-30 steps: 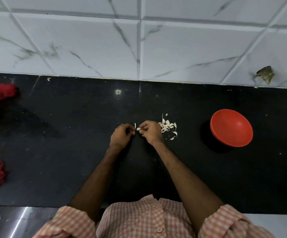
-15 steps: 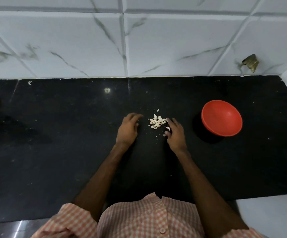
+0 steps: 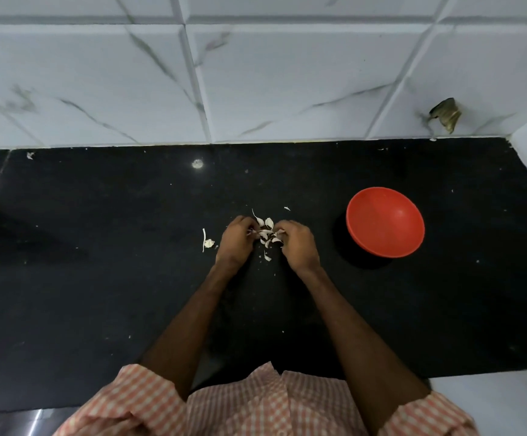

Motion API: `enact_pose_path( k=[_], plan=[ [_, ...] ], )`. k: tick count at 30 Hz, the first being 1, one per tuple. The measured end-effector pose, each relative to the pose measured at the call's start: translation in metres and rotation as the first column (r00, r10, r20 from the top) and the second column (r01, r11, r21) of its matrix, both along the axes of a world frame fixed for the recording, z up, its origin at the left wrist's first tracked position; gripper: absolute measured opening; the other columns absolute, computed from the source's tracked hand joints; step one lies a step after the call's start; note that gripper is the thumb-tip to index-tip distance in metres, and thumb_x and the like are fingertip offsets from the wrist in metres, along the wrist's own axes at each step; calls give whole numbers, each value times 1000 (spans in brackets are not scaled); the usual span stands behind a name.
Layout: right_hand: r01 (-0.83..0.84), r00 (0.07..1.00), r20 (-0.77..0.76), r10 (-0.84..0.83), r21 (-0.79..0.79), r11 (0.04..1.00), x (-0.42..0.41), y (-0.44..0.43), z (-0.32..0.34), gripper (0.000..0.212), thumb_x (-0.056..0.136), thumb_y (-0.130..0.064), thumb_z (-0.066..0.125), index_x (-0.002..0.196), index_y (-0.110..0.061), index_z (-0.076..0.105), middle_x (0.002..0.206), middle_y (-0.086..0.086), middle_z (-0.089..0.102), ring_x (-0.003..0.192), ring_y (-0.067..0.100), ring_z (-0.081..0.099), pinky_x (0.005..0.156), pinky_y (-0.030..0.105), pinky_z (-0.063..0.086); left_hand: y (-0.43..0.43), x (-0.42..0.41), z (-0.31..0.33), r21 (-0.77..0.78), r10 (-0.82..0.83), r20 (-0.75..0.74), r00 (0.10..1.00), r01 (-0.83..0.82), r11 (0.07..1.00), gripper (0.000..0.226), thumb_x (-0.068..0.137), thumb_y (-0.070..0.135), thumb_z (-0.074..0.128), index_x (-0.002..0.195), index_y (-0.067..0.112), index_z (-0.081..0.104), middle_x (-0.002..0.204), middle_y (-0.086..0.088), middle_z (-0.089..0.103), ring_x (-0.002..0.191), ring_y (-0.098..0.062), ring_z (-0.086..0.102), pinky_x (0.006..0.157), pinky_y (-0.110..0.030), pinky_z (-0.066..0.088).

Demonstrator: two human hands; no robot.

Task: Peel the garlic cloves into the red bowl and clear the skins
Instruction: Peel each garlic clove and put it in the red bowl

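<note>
Our left hand [image 3: 236, 240] and right hand [image 3: 297, 244] curl around the garlic skins [image 3: 266, 235] heaped on the black counter [image 3: 98, 262]; we cannot tell whether either grips any. The red bowl [image 3: 385, 221] sits well to the right.

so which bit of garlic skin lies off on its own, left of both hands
The stray skin left of the left hand; the other skins sit bunched between the hands.

Left hand [image 3: 236, 239] and right hand [image 3: 298, 243] cup the garlic skins [image 3: 266, 236] — red bowl [image 3: 385, 221] well apart, rightward.
</note>
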State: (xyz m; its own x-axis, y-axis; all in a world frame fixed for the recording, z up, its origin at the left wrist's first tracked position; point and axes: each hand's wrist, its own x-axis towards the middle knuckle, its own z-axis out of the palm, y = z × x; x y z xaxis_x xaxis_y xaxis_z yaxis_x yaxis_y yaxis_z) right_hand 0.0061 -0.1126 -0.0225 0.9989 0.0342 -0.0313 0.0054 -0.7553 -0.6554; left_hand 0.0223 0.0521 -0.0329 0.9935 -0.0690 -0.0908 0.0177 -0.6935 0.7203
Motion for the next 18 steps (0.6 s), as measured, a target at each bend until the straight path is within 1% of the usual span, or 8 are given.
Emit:
enact_pose_path(
  k=[3, 5, 7, 9, 11, 13, 15, 18],
  plan=[
    [-9, 999, 36, 9, 7, 1000, 5, -3, 8, 17, 94, -12, 64, 107, -20, 72, 106, -3, 72, 96, 18, 68, 81, 37, 55, 2, 0, 5, -45, 18, -2, 1000, -18, 999, 13, 88, 7, 71, 96, 16, 65, 99, 7, 68, 91, -13, 65, 80, -27, 50],
    [19, 998, 59, -18, -23, 1000, 14, -2, 15, 20, 99, -13, 57, 112, -18, 71, 110, -1, 69, 100, 19, 65, 82, 39, 54, 3, 1, 3, -80, 62, 4, 998, -62, 995, 11, 93, 8, 63, 97, 18, 64, 96, 8, 70, 88, -11, 67, 80, -34, 55],
    [18, 1000, 8, -17, -76, 997, 26, 1, 17, 25, 101, -14, 54, 123, -16, 67, 120, 3, 64, 110, 22, 61, 86, 39, 52, 2, 3, 2, -35, 146, 44, 988, -145, 989, 8, 99, 17, 55, 100, 19, 63, 99, 6, 69, 92, -13, 65, 80, -40, 55],
    [-48, 997, -73, 38, -149, 988, 32, 6, 17, 30, 101, -21, 58, 130, -17, 63, 125, 5, 59, 117, 23, 56, 87, 39, 50, -4, 6, 3, 44, 190, 51, 980, -193, 980, 13, 100, 25, 54, 107, 18, 63, 108, 1, 63, 100, -19, 60, 81, -43, 53],
    [-128, 988, -117, 105, -211, 969, 34, 9, 13, 27, 98, -27, 63, 124, -18, 64, 121, 5, 57, 114, 23, 56, 82, 39, 50, -11, 8, 5, 108, 146, -19, 989, -144, 984, 22, 97, 29, 59, 117, 19, 60, 116, -1, 59, 105, -20, 57, 82, -43, 52],
    [-140, 986, -117, 116, -217, 966, 32, 12, 8, 21, 97, -24, 65, 115, -15, 63, 116, 4, 58, 108, 23, 59, 79, 39, 50, -16, 11, 6, 158, 76, -76, 994, -63, 985, 28, 95, 26, 61, 123, 23, 58, 118, -1, 57, 108, -21, 57, 82, -44, 53],
    [-76, 991, -119, 57, -158, 985, 31, 14, 6, 16, 94, -22, 68, 108, -16, 63, 112, 2, 63, 104, 21, 62, 80, 38, 51, -18, 14, 5, 199, 35, -89, 995, -17, 980, 27, 95, 23, 61, 122, 24, 61, 115, -2, 55, 106, -22, 58, 80, -42, 53],
    [63, 983, -174, -61, 7, 998, 32, 10, 3, 12, 89, -22, 74, 97, -17, 66, 102, -1, 69, 92, 16, 65, 76, 33, 51, -14, 18, 6, 224, 10, -86, 996, 9, 975, 23, 95, 25, 62, 118, 26, 63, 114, 0, 54, 104, -19, 58, 79, -40, 53]
  ],
)
